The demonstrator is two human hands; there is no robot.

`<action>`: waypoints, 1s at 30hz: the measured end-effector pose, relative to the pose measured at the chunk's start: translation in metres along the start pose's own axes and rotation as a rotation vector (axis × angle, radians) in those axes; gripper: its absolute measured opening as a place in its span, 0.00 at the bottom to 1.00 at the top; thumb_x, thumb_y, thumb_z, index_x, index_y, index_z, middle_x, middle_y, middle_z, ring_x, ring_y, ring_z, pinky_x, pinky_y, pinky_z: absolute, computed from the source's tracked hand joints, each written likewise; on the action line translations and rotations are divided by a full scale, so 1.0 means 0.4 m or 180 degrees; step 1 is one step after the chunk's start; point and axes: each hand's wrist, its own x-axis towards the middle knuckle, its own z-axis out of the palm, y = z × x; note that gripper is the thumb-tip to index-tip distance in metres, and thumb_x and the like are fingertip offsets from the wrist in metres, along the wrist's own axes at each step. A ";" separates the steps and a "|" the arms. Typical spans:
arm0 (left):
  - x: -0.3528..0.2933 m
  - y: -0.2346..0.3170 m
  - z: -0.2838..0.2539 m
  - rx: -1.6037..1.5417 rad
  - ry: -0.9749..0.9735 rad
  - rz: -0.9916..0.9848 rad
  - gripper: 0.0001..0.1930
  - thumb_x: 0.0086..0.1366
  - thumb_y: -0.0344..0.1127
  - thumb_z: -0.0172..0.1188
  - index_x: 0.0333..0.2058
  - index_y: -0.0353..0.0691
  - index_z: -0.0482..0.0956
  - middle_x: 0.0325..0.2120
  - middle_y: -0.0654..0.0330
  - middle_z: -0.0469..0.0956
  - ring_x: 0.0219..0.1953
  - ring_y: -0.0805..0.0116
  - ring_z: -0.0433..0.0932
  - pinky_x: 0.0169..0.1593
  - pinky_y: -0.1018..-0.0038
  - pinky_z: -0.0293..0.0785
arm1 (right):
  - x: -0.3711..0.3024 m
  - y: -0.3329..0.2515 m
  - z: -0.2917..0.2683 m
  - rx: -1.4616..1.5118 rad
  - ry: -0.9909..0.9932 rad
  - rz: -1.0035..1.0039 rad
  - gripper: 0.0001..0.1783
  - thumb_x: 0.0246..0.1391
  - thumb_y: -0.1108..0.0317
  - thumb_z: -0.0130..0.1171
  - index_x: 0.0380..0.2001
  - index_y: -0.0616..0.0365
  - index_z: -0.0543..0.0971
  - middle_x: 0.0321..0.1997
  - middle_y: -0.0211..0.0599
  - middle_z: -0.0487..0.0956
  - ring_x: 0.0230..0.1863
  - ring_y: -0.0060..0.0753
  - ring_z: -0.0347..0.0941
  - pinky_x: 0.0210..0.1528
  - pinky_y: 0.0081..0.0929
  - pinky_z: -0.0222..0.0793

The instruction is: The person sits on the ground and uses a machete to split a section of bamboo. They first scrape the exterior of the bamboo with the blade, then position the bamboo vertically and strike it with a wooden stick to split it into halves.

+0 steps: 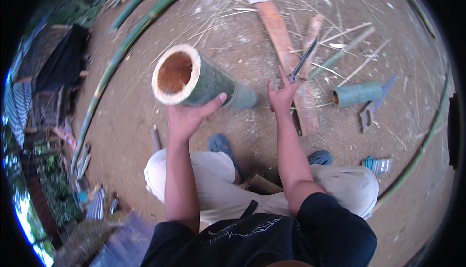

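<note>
My left hand (187,119) is wrapped round the near side of a thick green bamboo tube (213,82), its thumb lying along the wall. The tube's open end tilts up toward me, with a pale cut rim and a brown hollow inside. Whether its far end touches the ground I cannot tell. To the right of it, my right hand (283,96) grips a knife (307,57) with a long, narrow, dark blade that points away and to the right. One finger of that hand stretches forward; the knife's handle is mostly hidden by the palm. Knife and tube are apart.
Beyond my right hand lie reddish wooden planks (276,26) and scattered bamboo strips. Further right, a short bamboo piece (358,94) rests by a handsaw (382,97). A small clear container (383,165) is beside my right knee. Long green bamboo poles (131,41) curve along the left.
</note>
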 end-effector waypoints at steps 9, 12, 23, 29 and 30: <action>0.132 -0.092 -0.161 -0.1610 -0.1032 -0.0279 0.39 0.42 0.20 0.73 0.58 0.31 0.71 0.53 0.52 0.79 0.56 0.59 0.77 0.63 0.60 0.71 | -0.056 -0.270 -0.029 0.1703 -0.1741 -0.0567 0.34 0.41 0.72 0.69 0.57 0.41 0.82 0.44 0.46 0.72 0.48 0.44 0.72 0.59 0.33 0.67; 0.150 -0.116 -0.162 -0.1817 -0.1061 -0.0295 0.41 0.42 0.19 0.69 0.61 0.32 0.69 0.55 0.52 0.77 0.59 0.58 0.74 0.66 0.59 0.66 | -0.070 -0.287 -0.046 0.1655 -0.1876 -0.0682 0.36 0.39 0.59 0.77 0.57 0.43 0.81 0.49 0.49 0.69 0.52 0.49 0.72 0.60 0.36 0.70; 0.068 0.058 -0.135 -0.0289 0.0524 0.0754 0.43 0.65 0.58 0.58 0.69 0.35 0.58 0.62 0.44 0.68 0.65 0.49 0.68 0.69 0.57 0.60 | -0.142 -0.354 -0.078 0.1087 -0.1002 -0.0347 0.45 0.27 0.51 0.86 0.53 0.51 0.80 0.50 0.54 0.67 0.49 0.52 0.71 0.54 0.42 0.74; 0.105 0.182 -0.148 0.0608 0.0463 0.1480 0.38 0.66 0.64 0.60 0.61 0.37 0.72 0.53 0.46 0.76 0.52 0.60 0.79 0.55 0.67 0.74 | -0.199 -0.344 -0.055 0.1096 -0.0720 -0.0539 0.44 0.29 0.49 0.85 0.53 0.48 0.80 0.49 0.51 0.67 0.51 0.50 0.68 0.57 0.44 0.69; 0.117 0.183 -0.150 0.0895 0.0348 0.1316 0.37 0.65 0.64 0.61 0.59 0.38 0.74 0.49 0.47 0.78 0.49 0.61 0.80 0.53 0.68 0.75 | -0.211 -0.352 -0.055 0.1165 -0.0784 -0.0502 0.43 0.30 0.49 0.85 0.53 0.47 0.80 0.49 0.50 0.67 0.51 0.51 0.68 0.57 0.44 0.69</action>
